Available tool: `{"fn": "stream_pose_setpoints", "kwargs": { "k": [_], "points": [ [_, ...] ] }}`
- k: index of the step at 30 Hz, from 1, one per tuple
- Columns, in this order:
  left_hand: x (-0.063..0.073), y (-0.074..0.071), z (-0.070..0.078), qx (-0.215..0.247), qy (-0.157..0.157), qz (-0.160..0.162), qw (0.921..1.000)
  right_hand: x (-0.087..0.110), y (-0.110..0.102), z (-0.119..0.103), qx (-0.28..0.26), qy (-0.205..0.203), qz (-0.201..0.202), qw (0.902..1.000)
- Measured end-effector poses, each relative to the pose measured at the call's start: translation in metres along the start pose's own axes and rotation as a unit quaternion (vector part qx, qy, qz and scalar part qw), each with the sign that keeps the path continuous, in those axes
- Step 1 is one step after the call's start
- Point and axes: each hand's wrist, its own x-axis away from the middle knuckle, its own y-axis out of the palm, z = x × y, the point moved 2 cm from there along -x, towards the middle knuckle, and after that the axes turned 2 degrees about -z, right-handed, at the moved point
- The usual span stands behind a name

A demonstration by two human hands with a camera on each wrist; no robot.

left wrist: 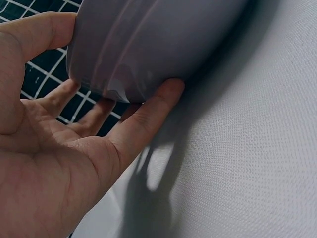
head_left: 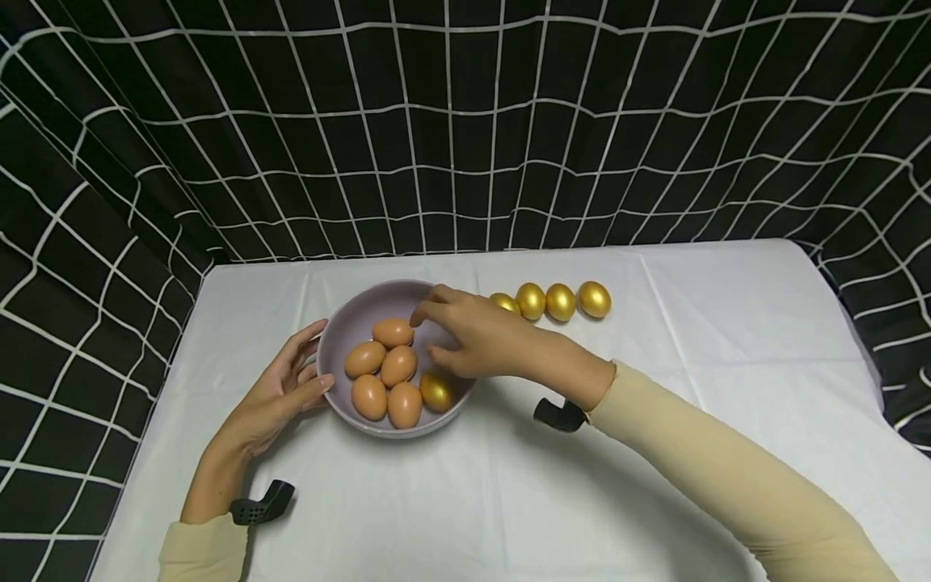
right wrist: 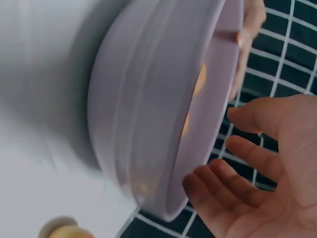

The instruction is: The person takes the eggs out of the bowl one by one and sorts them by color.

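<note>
A pale purple bowl (head_left: 349, 319) stands on the white cloth. Several brown eggs (head_left: 399, 366) lie in it, with one gold egg (head_left: 438, 392) at their right. My left hand (head_left: 280, 388) holds the bowl's left side, thumb at the rim; in the left wrist view its spread fingers (left wrist: 158, 104) meet the outer wall. Over the bowl's right part, my right hand (head_left: 483, 335) hovers with loosely bent fingers and a gap between thumb and fingertips. The right wrist view shows nothing in that hand, its fingertips (right wrist: 195, 186) close to the rim.
Behind the right hand, several gold eggs (head_left: 560, 302) sit in a row on the white tablecloth (head_left: 727, 347); the hand partly covers the leftmost one. Black cloth with a white grid (head_left: 473, 137) hangs behind and beside the table.
</note>
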Motion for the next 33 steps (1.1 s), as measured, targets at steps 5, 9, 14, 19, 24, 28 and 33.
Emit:
{"fn": "stream_pose_setpoints", "kwargs": {
  "k": [5,9,14,19,24,28,33],
  "points": [
    [-0.001,-0.001,-0.001,0.008,0.002,-0.001,1.0,-0.009,0.004,-0.009,0.012,0.004,-0.071,0.9974],
    [-0.001,-0.001,-0.002,0.013,0.005,-0.002,0.9999,-0.014,0.011,-0.013,0.048,0.01,-0.104,0.9933],
    [-0.001,-0.001,-0.002,0.014,0.002,-0.001,0.9999,-0.016,0.018,-0.014,0.076,0.021,-0.132,0.988],
    [-0.003,-0.001,-0.001,0.019,0.001,-0.005,0.9998,-0.016,0.024,-0.014,0.075,0.027,-0.156,0.9845],
    [-0.003,-0.001,0.0,0.021,0.0,-0.006,0.9998,-0.016,0.028,-0.018,0.051,0.035,-0.173,0.9829],
    [-0.003,-0.001,0.0,0.021,-0.001,-0.006,0.9998,-0.016,0.032,-0.021,0.051,0.048,-0.179,0.9813],
    [-0.001,-0.001,-0.001,0.02,-0.002,-0.003,0.9998,-0.016,0.033,-0.024,0.053,0.054,-0.182,0.9803]
  ]
}}
